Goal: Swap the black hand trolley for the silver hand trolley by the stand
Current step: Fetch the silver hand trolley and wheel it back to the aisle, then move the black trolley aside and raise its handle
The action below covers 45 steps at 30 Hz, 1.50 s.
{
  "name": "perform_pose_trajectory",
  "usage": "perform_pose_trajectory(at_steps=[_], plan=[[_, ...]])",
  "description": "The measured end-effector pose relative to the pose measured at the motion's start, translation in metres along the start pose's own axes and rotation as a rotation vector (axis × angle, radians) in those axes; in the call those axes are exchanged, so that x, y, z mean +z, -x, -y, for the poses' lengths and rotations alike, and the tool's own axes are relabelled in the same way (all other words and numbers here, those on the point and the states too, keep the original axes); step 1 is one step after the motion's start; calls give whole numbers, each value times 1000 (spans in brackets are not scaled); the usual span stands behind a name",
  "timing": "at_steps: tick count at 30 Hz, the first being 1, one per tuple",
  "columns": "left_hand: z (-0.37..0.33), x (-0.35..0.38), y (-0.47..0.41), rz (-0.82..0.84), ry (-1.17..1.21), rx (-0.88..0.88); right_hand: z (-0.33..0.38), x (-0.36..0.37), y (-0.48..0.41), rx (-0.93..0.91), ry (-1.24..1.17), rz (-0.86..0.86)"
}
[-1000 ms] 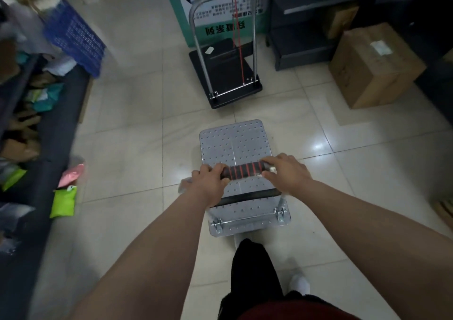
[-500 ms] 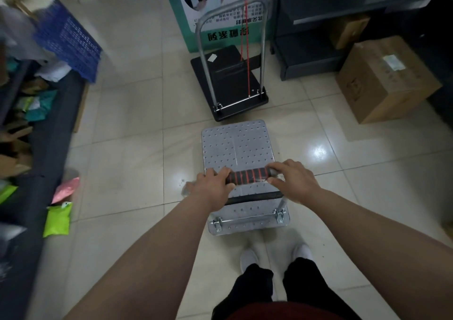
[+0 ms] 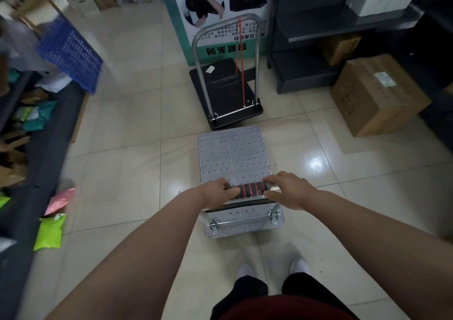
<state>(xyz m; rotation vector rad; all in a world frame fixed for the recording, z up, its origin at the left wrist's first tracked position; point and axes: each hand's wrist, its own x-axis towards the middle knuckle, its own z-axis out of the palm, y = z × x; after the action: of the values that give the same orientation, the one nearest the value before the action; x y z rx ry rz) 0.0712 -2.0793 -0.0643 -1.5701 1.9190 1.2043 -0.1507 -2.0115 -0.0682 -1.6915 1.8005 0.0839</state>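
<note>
Glossy beige floor tiles (image 3: 127, 128) under silver hand trolley (image 3: 232, 158), black hand trolley (image 3: 228, 94) beyond

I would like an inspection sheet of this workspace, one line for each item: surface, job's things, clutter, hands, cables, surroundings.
Surface: pale tiled floor, glossy, with a light reflection at right.
Job's things: silver hand trolley just behind the black hand trolley, which stands before the printed stand, handle upright.
Clutter: green packet and pink packet on the floor at left; cardboard box at right.
Hands: left hand and right hand both closed on the silver trolley's handle grip.
Cables: red cord on the black trolley's handle.
Surroundings: blue crate, dark shelving.
</note>
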Motion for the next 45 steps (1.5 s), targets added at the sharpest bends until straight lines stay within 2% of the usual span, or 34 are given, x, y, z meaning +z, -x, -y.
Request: perform_pose_trajectory(at_steps=[5, 10, 14, 20, 29, 37, 45], plan=[[-18, -16, -15, -148, -163, 31, -2, -18, -7, 13, 19, -125], [-48, -25, -31, -171, -222, 33, -32, -39, -19, 34, 126, -141], [-86, -27, -51, -172, -229, 3, -76, -64, -38, 17, 171, -148], [-155, -25, -88, -194, -174, -81, -154, -108, -64, -116, 278, -111], [-272, -18, -128, -239, -135, -109, -265, -210, -94, -196, 370, -84], [-288, -65, -165, -264, -104, -146, -260, -256, -152, -249, 341, -85], [-256, -175, -255, -357, -90, -187, -219, -334, -277, -305, 464, -129]])
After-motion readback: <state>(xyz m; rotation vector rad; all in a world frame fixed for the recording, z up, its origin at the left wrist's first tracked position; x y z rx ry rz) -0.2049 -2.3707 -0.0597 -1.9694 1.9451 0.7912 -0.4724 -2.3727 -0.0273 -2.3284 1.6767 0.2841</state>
